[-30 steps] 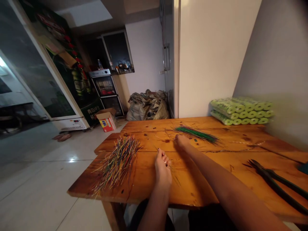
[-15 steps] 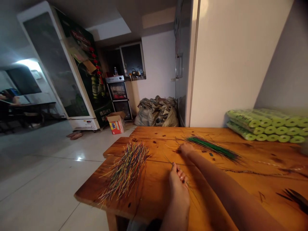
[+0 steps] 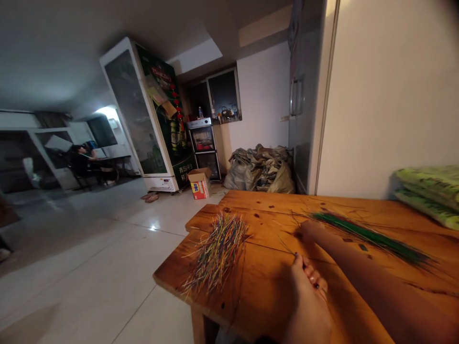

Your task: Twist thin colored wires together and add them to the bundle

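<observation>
My left hand (image 3: 309, 284) is closed around a few thin wires (image 3: 286, 244), whose ends stick out past the thumb toward the upper left. Farther up the table, my right hand (image 3: 311, 231) is lowered to the wood beside some thin dark strands (image 3: 296, 219); its fingertips are hidden and blurred. Just right of that hand lies a long bundle of green wires (image 3: 373, 236), with some reddish ones along its far side. To the left, a loose pile of multicoloured wires (image 3: 218, 251) spreads over the table's left part.
The wooden table (image 3: 265, 277) ends at the left above a tiled floor. Green-yellow plastic packs (image 3: 430, 193) are stacked at the back right. Beyond stand full sacks (image 3: 260, 169), an open carton (image 3: 200, 184) and a glass-door fridge (image 3: 132, 114). A person (image 3: 84, 160) sits far left.
The view has swung to the left, so everything appears farther right. My left hand keeps its hold on the thin wires, and my right hand stays low by the dark strands.
</observation>
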A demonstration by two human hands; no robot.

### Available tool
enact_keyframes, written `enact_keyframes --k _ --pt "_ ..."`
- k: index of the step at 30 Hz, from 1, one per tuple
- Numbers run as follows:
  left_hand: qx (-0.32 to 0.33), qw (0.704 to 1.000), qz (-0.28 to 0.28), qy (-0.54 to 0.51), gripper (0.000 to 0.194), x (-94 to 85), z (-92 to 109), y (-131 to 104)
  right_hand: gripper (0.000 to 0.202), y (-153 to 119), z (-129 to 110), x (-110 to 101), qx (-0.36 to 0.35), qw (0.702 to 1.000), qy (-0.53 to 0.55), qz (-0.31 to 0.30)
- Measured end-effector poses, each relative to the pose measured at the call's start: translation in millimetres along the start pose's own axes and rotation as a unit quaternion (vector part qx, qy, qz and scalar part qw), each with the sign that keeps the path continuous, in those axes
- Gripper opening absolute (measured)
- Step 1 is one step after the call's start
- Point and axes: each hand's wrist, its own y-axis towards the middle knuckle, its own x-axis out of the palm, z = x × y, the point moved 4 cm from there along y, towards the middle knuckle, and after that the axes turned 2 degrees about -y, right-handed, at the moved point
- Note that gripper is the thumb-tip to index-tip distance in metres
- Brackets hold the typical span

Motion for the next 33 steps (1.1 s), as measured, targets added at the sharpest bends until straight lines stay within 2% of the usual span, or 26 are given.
enact_keyframes --k 4,7,10,14,17,19,22,27,30,33 --pt "0.014 0.999 0.026 -0.011 0.035 -0.5 3.8 1.8 0.017 -14.8 6.5 -5.1 0.018 1.0 0.002 -0.024" --pt "0.019 0.999 0.039 -0.009 0.035 0.8 6.4 -0.6 0.016 -38.1 11.1 -16.6 0.005 0.999 0.05 -0.003" --pt "0.054 0.998 0.024 0.012 0.031 -0.1 9.9 -1.2 0.014 -70.0 6.5 -26.9 -0.035 0.991 0.125 0.03" --pt "0.139 0.981 0.016 0.132 0.02 -7.2 17.7 -0.5 0.008 -113.4 -4.7 -36.4 -0.071 0.969 0.223 0.074" --pt "0.181 0.952 0.026 0.244 0.02 -10.6 22.7 -3.6 0.004 -140.4 -7.2 -40.2 -0.07 0.947 0.306 0.068" --pt "0.187 0.935 0.009 0.301 0.024 -8.2 23.2 -8.0 0.004 -155.4 -6.5 -40.4 -0.062 0.929 0.362 0.047" --pt "0.183 0.914 -0.045 0.36 0.03 -0.3 19.3 -16.3 0.003 -171.9 -4.3 -37.5 -0.047 0.899 0.434 0.028" --pt "0.185 0.883 -0.121 0.413 0.036 8.7 10.4 -22.4 0.003 -184.4 0.2 -31.0 -0.034 0.863 0.503 0.029" --pt "0.2 0.878 -0.147 0.408 0.036 11.9 6.3 -22.1 0.006 -190.5 1.1 -29.7 -0.043 0.851 0.522 0.038" --pt "0.197 0.89 -0.172 0.374 0.032 14.9 1.3 -23.3 0.007 -197.2 -1.3 -31.1 -0.063 0.843 0.532 0.044"
